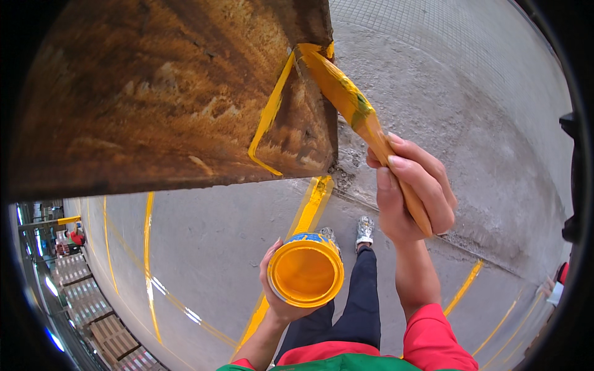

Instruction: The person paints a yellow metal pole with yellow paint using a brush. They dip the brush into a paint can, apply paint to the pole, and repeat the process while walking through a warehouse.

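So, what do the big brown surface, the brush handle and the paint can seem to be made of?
Brown surface: likely rusted steel, with rough, matte orange-brown blotches. Brush handle: apparently wood, a smooth tan shaft smeared with yellow and green paint. Paint can: probably metal, though yellow paint coats its rim and inside, so unsure.

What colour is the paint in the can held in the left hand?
Yellow-orange; the paint can in the left hand shows it best in the head view.

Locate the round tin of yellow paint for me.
In the head view, the round tin of yellow paint sits low and centre, held in the left hand, above the grey concrete floor and left of the dark trouser leg.
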`<move>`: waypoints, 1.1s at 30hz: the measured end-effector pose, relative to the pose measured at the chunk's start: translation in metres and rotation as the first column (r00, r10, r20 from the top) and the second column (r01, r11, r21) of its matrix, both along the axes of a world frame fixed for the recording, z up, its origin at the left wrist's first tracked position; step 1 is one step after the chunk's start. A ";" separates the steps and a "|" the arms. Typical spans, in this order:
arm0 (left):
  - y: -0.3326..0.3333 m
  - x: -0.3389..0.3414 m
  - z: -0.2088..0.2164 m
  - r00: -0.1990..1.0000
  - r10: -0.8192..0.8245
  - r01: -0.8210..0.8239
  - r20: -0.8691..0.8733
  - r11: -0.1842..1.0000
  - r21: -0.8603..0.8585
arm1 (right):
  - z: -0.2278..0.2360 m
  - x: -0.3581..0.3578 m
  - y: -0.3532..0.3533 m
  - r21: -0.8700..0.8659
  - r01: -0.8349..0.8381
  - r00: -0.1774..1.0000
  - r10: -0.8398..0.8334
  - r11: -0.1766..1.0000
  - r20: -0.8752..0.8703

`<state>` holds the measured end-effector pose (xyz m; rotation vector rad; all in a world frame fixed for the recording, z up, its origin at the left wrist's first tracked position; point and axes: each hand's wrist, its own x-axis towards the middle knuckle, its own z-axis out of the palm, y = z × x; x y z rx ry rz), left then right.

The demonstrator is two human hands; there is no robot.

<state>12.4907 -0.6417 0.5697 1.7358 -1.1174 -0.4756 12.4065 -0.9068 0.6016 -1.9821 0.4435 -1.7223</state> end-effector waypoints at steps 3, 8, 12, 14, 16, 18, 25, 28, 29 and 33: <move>0.001 0.000 -0.002 1.000 0.001 -0.001 -0.003 1.000 -0.006 | -0.001 0.007 -0.003 -0.001 -0.001 1.000 0.001 1.000 0.006; 0.002 0.002 -0.001 1.000 -0.004 0.004 0.013 1.000 0.011 | -0.002 0.011 -0.007 -0.008 0.033 0.999 -0.032 0.999 0.020; 0.000 0.001 0.001 1.000 0.005 -0.005 0.019 1.000 0.003 | -0.003 0.008 -0.004 0.031 0.130 0.990 -0.132 0.991 0.052; 0.001 0.000 0.000 1.000 0.006 -0.006 0.001 1.000 -0.020 | -0.003 0.005 -0.001 0.052 0.168 0.983 -0.171 0.984 0.064; 0.002 0.000 -0.002 1.000 0.009 -0.009 -0.001 1.000 -0.015 | -0.002 0.002 0.004 0.053 0.178 0.982 -0.180 0.983 0.048; 0.003 0.000 -0.003 1.000 0.009 -0.009 -0.006 1.000 -0.017 | 0.000 0.000 0.007 0.023 0.124 0.990 -0.126 0.992 0.066; 0.002 0.000 -0.003 1.000 0.006 -0.006 -0.002 1.000 -0.012 | 0.001 0.008 0.002 0.001 0.068 0.997 -0.068 0.998 -0.023; 0.002 0.000 -0.002 1.000 0.001 -0.001 0.011 1.000 -0.006 | 0.000 0.008 0.001 0.061 0.164 0.985 -0.167 0.985 0.046; 0.002 0.000 -0.001 1.000 -0.001 0.001 0.016 1.000 -0.003 | 0.000 0.007 0.002 0.071 0.171 0.983 -0.175 0.983 0.055; 0.001 0.000 -0.001 1.000 0.006 -0.006 0.001 1.000 -0.015 | 0.001 0.001 0.008 0.065 0.167 0.985 -0.170 0.984 0.041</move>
